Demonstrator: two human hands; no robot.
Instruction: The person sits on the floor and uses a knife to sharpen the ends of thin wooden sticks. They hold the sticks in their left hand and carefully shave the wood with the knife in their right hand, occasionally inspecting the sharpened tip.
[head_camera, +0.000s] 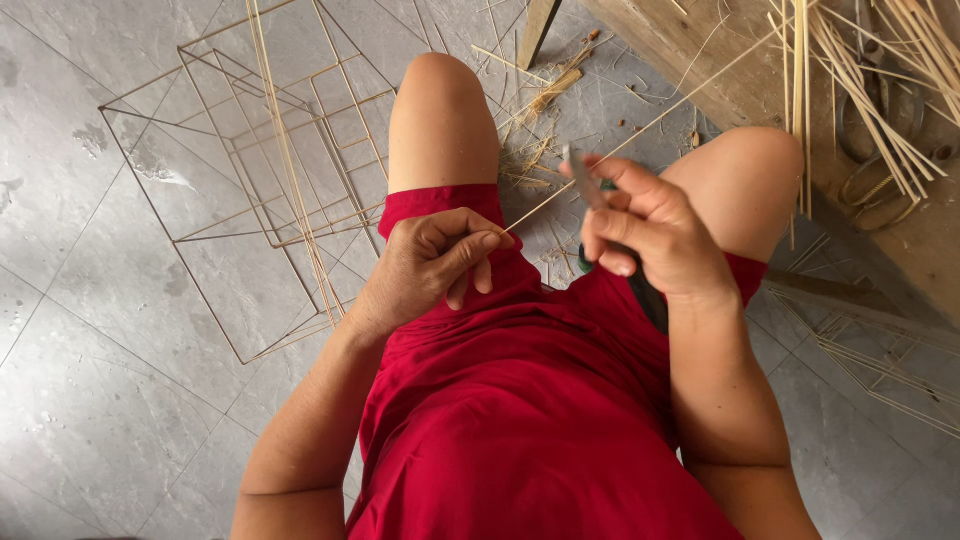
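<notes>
I sit in red clothing with both knees bare. My left hand (432, 262) pinches the near end of a long thin bamboo strip (650, 125) that runs up and to the right toward a wooden bench. My right hand (650, 230) grips a knife (583, 178) with a grey blade and a green-and-dark handle. The blade rests against the strip just right of my left fingers.
Box-shaped frames of thin bamboo sticks (270, 160) lie on the grey tiled floor at left. More such frames (880, 365) lie at right. A wooden bench (720, 60) at top right carries a bundle of strips (880, 80) and metal shears (880, 110). Shavings (540, 110) litter the floor between my knees.
</notes>
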